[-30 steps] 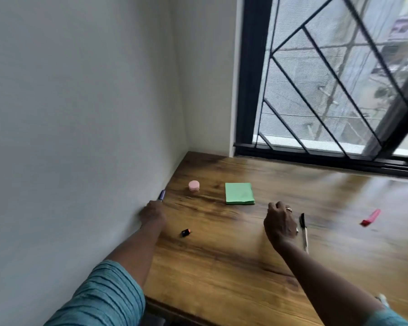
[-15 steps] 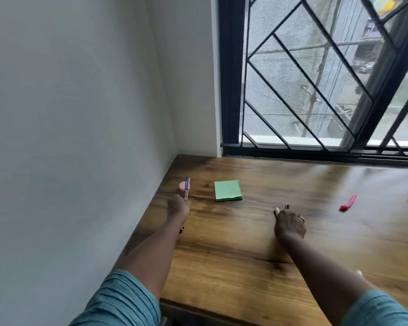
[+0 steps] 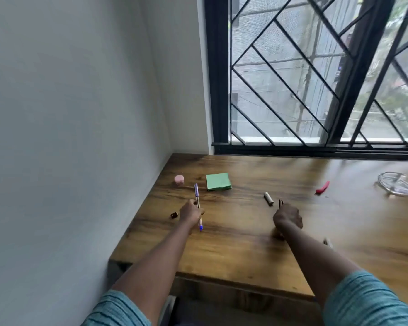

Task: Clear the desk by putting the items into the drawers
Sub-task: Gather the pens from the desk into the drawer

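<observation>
Vs 0.5 s ago: left hand (image 3: 190,213) has pulled back from the pink round container (image 3: 179,179); the purple pen (image 3: 198,206) in it now shows end to end, cap toward the window (image 3: 316,74), blue tip toward the person. Fingers clamped on the pen mid-barrel, above the surface (image 3: 245,243). Right hand (image 3: 287,217) is a closed fist, fingers together on a black pen (image 3: 280,203) whose end sticks out on the far side. A grey cylinder (image 3: 268,198) lies just beyond it, not visible before. A glass ashtray (image 3: 397,183) has entered at right.

Surface is brown wood in a corner: white wall (image 3: 68,114) at left, black-grilled window behind. Green sticky-note pad (image 3: 218,181) beside the container, small dark object (image 3: 173,215) just left of the left hand, red item (image 3: 322,187) well right.
</observation>
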The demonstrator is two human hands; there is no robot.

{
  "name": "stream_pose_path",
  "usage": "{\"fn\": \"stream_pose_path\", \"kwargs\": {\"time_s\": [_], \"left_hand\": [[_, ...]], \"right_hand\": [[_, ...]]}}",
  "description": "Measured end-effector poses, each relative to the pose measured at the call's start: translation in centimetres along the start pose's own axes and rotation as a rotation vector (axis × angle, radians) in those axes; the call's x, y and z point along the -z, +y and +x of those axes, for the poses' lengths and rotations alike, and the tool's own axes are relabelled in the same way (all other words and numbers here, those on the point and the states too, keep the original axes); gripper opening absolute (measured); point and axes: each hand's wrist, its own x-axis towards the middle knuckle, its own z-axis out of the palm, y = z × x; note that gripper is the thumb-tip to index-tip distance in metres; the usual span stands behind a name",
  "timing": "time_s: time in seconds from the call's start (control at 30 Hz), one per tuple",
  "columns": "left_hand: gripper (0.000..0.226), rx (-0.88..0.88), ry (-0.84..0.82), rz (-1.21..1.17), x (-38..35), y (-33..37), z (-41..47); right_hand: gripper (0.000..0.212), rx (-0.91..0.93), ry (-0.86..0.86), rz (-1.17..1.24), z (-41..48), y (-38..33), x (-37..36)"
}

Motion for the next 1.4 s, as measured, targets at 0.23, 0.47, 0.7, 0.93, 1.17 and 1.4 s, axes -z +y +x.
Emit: {"fn": "stream_pose_path", "kwargs": {"time_s": [0.23, 0.47, 0.7, 0.93, 1.17, 1.4], "left_hand": [[0.016, -0.014, -0.185, -0.275, -1.8, -1.6, -10.0], [0.022, -0.122, -0.280, -0.217, -7.2, -1.0, -18.1], [0.024, -0.230, -0.407, -0.121, -15.3, 3.4, -27.8], [0.008, -0.205, -0.490, -0.100, -23.6, 5.2, -39.3], [0.017, -0.178, -0.480, -0.063, -30.5, 4.8, -49.9], [0.022, -0.094, -0.443, 0.139, -33.9, 2.7, -54.9]], "right_hand": [[0.019, 0.016, 0.044, 0.061, -7.8, 6.5, 3.3], [0.022, -0.032, 0.082, 0.099, -14.3, 15.8, 8.8], [0.025, -0.102, 0.175, 0.159, -17.0, 26.3, 16.1], [0.024, -0.157, 0.154, 0.146, -17.9, 38.8, 20.9], [0.023, -0.111, 0.006, 0.089, -18.9, 48.5, 24.2], [0.020, -0.094, -0.084, 0.032, -19.5, 53.2, 24.1]]}}
